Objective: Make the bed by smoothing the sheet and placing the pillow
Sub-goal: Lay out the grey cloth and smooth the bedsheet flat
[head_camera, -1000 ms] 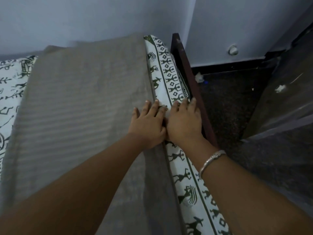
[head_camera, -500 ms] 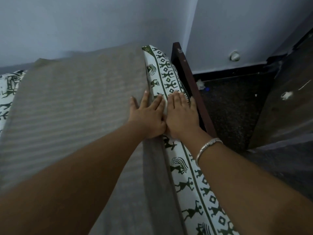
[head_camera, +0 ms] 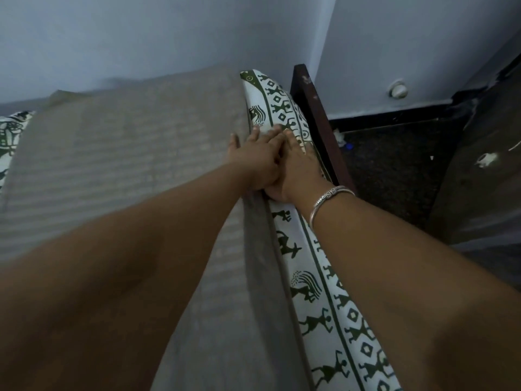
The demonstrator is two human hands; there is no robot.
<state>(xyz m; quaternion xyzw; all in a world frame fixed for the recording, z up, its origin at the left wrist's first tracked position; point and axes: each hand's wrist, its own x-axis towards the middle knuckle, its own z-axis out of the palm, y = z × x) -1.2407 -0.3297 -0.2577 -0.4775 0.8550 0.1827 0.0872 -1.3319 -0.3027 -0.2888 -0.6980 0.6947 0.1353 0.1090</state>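
The left hand point(head_camera: 253, 162) lies flat on the right edge of the grey striped sheet point(head_camera: 127, 153), its fingers point(head_camera: 255, 132) straight and reaching past that edge onto the patterned sheet point(head_camera: 310, 277) beside it. The right hand point(head_camera: 298, 170) presses flat on the patterned sheet's white and green border, fingers point(head_camera: 291, 141) straight and pointing to the far corner, gripping nothing. The two hands touch, and the left seems to lie partly over the inner side of the right. The grey striped sheet covers most of the bed from near to far. The patterned sheet shows as a strip along its right side and as a patch at the far left. Just right of the strip runs the dark wooden bed rail point(head_camera: 318, 131). A silver bracelet point(head_camera: 329, 200) sits on the right wrist.

The fingertips are blurred, so where each one ends is hard to tell, and the right hand's thumb is hidden under the left hand. Both forearms cover much of the near bed, and the patterned strip is cut off at the bottom edge. The dark floor point(head_camera: 394, 170) on the right is dim, with small white scraps on it.

Against half a second ago, both hands are farther along the edge towards the far corner, and they have closed from side by side to overlapping.
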